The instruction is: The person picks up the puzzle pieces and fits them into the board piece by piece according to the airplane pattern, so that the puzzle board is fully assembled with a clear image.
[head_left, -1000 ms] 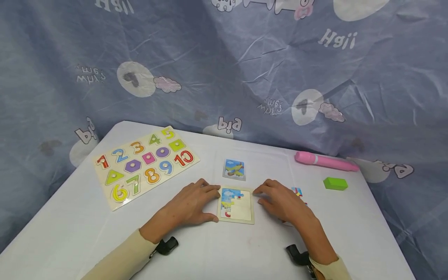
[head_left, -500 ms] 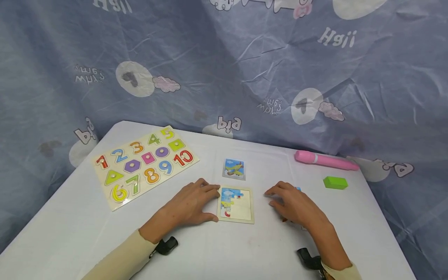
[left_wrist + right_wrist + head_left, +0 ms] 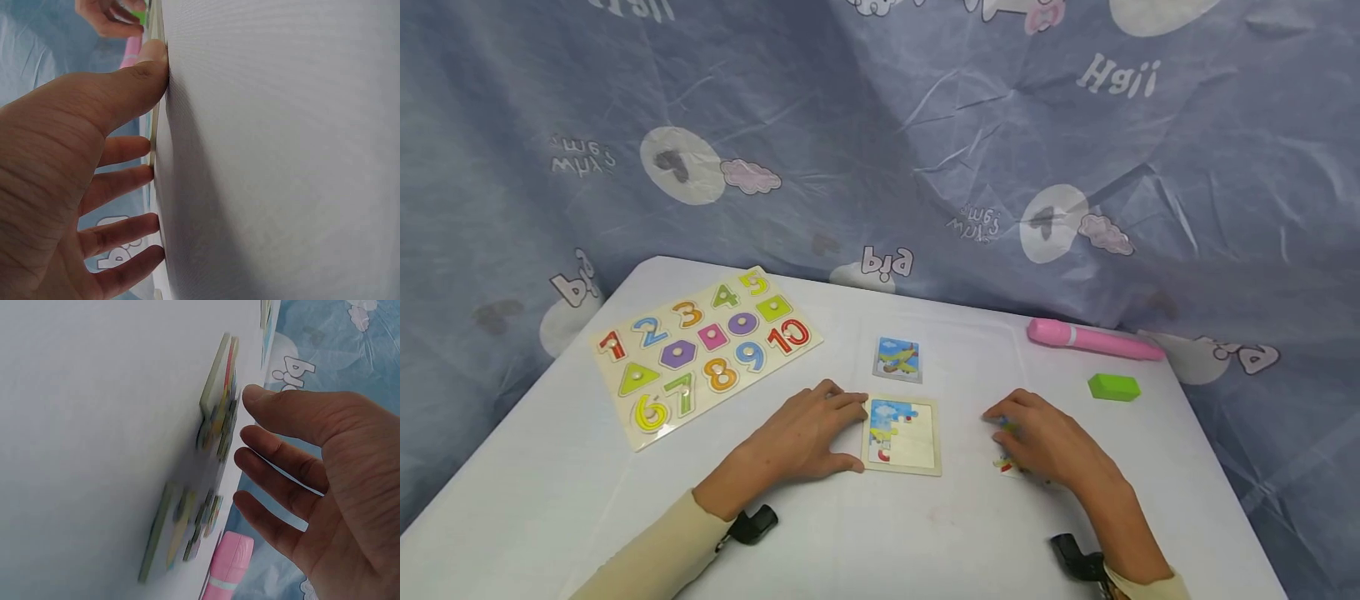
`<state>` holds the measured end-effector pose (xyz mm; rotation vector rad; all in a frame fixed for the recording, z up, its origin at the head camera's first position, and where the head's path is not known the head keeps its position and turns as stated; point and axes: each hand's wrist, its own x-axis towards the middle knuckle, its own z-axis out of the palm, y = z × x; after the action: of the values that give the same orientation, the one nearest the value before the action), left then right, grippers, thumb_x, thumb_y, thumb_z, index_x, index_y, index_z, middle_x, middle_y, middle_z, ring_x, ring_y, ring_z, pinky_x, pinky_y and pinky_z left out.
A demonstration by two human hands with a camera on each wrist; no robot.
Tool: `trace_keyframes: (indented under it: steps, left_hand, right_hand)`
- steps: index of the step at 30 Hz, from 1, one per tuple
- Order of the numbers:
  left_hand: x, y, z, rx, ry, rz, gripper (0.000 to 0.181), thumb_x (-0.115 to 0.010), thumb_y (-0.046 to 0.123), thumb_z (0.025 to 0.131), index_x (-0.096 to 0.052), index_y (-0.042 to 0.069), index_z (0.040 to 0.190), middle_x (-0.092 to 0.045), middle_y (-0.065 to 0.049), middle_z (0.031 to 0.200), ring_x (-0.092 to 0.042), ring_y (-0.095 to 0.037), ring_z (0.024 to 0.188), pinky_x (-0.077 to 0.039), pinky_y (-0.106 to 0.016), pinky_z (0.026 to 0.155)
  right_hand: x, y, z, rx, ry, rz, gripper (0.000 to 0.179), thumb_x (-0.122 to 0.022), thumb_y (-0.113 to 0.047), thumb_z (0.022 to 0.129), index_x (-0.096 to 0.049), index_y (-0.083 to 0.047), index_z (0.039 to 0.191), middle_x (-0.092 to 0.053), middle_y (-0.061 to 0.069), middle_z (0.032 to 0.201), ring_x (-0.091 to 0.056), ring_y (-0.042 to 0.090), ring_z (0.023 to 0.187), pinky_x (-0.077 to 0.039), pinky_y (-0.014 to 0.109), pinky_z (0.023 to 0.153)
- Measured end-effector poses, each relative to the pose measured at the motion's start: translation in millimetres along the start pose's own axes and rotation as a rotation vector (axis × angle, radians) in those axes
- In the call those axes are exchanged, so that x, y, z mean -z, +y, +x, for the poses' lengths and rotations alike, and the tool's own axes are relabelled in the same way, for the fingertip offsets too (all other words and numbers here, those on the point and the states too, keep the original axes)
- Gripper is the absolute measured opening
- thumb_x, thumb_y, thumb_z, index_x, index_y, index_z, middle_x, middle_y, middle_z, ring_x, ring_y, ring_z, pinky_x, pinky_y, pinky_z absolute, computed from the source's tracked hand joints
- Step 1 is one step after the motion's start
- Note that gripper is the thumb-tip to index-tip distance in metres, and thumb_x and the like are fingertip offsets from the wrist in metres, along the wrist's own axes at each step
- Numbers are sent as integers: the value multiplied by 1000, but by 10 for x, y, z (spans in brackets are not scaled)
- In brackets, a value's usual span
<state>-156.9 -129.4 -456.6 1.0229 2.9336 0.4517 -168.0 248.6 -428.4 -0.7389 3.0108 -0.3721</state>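
Note:
A square jigsaw tray (image 3: 916,446) lies flat in the middle, its left and upper part filled with sky-and-plane pieces and the rest bare wood. My left hand (image 3: 808,429) rests at its left side, thumb by the near corner and fingertips along the edge. In the left wrist view the fingers are spread and fairly straight. To the right, my right hand (image 3: 1048,437) hovers close over several loose jigsaw pieces (image 3: 1006,467), partly hiding them. The right wrist view shows its loosely bent fingers (image 3: 275,456) apart from the pieces, nothing between them.
Behind the tray lies a small airplane picture card (image 3: 898,360). A wooden number-and-shape board (image 3: 700,392) occupies the left of the white table. At the right back are a pink marker-shaped object (image 3: 1093,340) and a green block (image 3: 1114,387). A printed curtain (image 3: 820,150) hangs behind.
My right hand has moved right, away from the tray's right edge, to over the loose pieces. The left hand stays at the tray; the tray's filled part looks the same.

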Motion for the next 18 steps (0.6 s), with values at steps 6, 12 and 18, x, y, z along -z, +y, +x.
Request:
trace_keyframes:
  steps: [6,12,18]
  left_hand:
    - [4,-10,-9,6,1,-18,68,-88,59,84,-71,23,139,-60,2,158,-55,-21,132,-54,-43,98]
    - [-3,-8,-10,1,6,-24,68,-88,58,84,-71,22,139,-60,1,157,-55,-22,132,-54,-43,98]
    - [-6,-16,-4,-6,7,-10,68,-88,58,85,-70,23,139,-59,2,158,-55,-21,132,-54,-42,98]
  right_hand:
    - [38,69,-55,-52,-16,6,29,-84,-15,93,-79,-16,121,-69,4,124,-69,28,113,-58,50,87]
    - [27,136,-106,-73,-20,6,31,-83,-15,93,-78,-15,124,-69,6,126,-68,28,114,-57,52,90]
    - [39,144,-120,-53,-19,6,33,-84,-17,93,-78,-16,125,-69,4,125,-68,27,115,-57,51,91]
